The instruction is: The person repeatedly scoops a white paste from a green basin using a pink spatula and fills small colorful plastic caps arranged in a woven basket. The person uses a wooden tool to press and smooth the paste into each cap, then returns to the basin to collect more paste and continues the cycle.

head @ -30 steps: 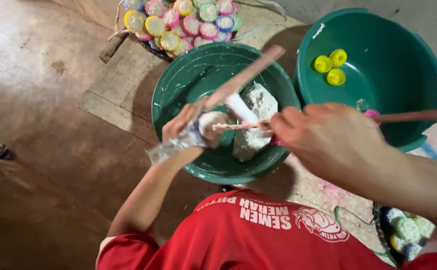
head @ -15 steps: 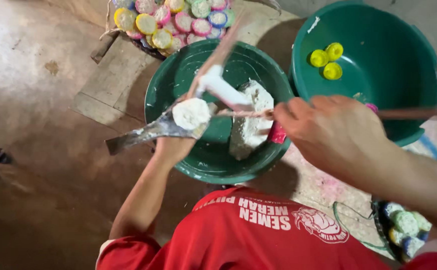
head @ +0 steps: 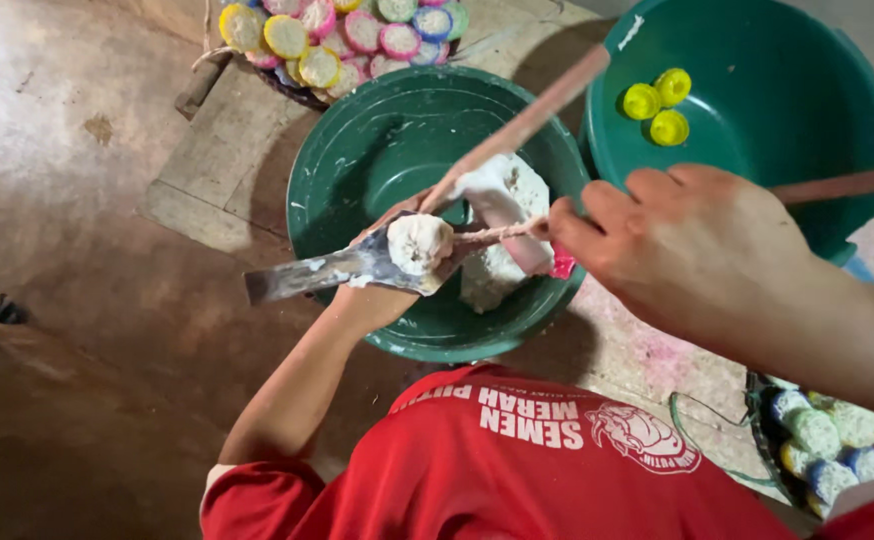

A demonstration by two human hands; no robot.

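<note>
The white lump of dough (head: 419, 242) sits in your left hand (head: 382, 290), which also grips a flat metal blade (head: 307, 276) over the near green basin (head: 357, 160). It looks soft, so a tilt of that palm could drop it back onto the white mass (head: 497, 270) below. Your right hand (head: 687, 240) is closed on a thin pink stick (head: 497, 232) touching the lump, so a hard push could smear or knock it past the rim toward the floor (head: 77, 200).

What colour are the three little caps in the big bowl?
Yellow. The three caps lie inside the green bowl, in the head view.
</note>
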